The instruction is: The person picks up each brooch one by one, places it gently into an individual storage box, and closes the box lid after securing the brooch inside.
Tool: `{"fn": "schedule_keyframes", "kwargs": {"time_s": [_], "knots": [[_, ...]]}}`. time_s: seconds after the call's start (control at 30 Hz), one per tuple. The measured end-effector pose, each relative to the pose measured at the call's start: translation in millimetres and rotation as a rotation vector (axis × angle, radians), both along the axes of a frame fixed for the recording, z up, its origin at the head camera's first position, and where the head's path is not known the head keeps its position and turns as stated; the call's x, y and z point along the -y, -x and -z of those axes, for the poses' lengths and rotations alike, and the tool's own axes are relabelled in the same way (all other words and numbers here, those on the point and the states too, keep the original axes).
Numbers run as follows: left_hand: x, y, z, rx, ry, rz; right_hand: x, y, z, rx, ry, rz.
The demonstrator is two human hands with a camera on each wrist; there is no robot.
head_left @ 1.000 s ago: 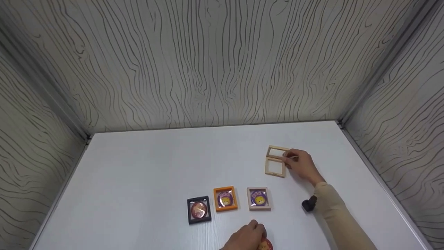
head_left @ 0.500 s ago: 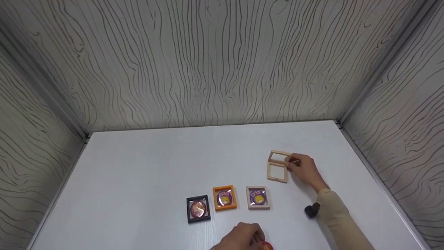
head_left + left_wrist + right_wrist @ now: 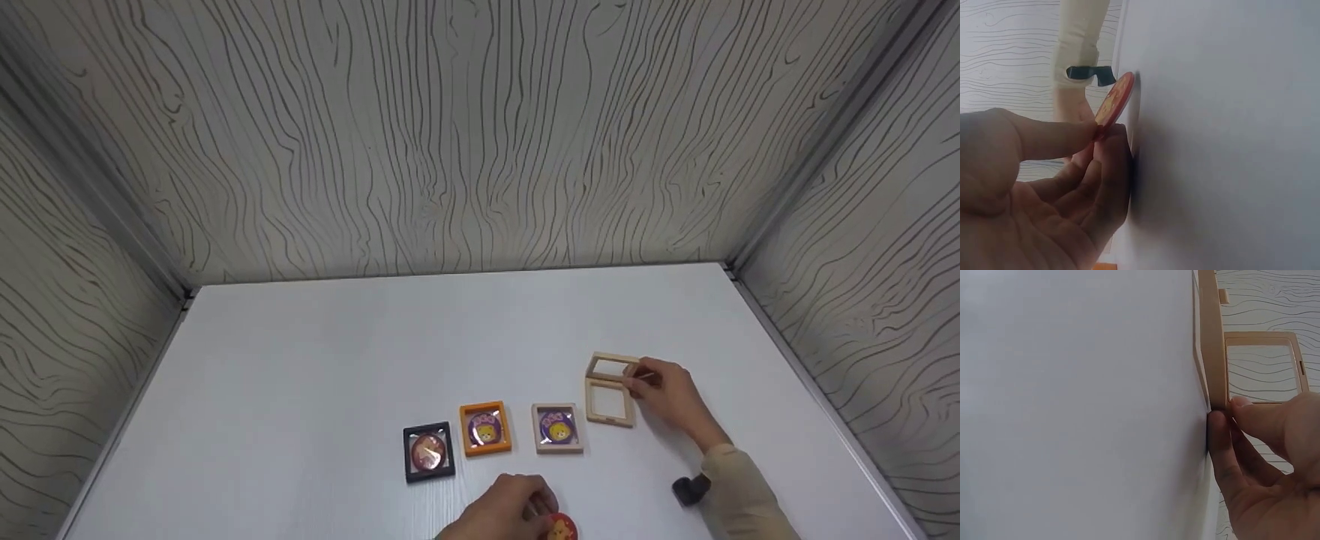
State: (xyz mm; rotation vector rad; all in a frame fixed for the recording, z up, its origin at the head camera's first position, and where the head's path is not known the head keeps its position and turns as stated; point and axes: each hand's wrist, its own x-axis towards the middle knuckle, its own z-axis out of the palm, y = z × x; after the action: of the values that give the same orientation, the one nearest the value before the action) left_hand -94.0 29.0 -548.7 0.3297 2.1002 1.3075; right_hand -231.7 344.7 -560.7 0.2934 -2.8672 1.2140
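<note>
Between thumb and fingers, my left hand (image 3: 504,510) pinches a red round badge (image 3: 561,527) with a yellow bear-like picture. The left wrist view shows the badge (image 3: 1116,101) tilted on edge, close over the white table. My right hand (image 3: 670,394) grips the right side of a light wooden-coloured display frame (image 3: 611,423), near its hinge. This frame is unfolded, its far half raised at an angle and its near half low over the table. Seen from the right wrist, thumb and fingertips pinch the frame's edge (image 3: 1214,354) beside the raised half.
Left of the unfolded frame, a pale frame (image 3: 558,451) and an orange frame (image 3: 487,451) each hold a purple bear badge. Further left lies a black frame (image 3: 409,457) with a red badge inside. Wood-grain panels (image 3: 450,135) enclose the table's back and sides.
My right hand has drawn the unfolded frame toward me and slightly right, beside the pale frame. My left hand has shifted a little left with the red badge.
</note>
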Motion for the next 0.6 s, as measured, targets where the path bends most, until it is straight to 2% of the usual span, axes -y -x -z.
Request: {"fn": "schedule_keyframes", "kwargs": {"time_s": [0.23,0.4,0.6], "knots": [[6.2,0.8,0.7,-0.002,-0.005,-0.014,1.0,-20.9,-1.7,0.05,0.007,0.013],[10.1,1.3,-0.2,-0.005,0.011,-0.025,0.7,-33.2,-1.8,0.061,-0.026,0.028],[18.8,1.8,0.5,-0.023,-0.013,-0.025,-0.9,-45.9,-1.5,0.077,0.013,-0.011]]}}
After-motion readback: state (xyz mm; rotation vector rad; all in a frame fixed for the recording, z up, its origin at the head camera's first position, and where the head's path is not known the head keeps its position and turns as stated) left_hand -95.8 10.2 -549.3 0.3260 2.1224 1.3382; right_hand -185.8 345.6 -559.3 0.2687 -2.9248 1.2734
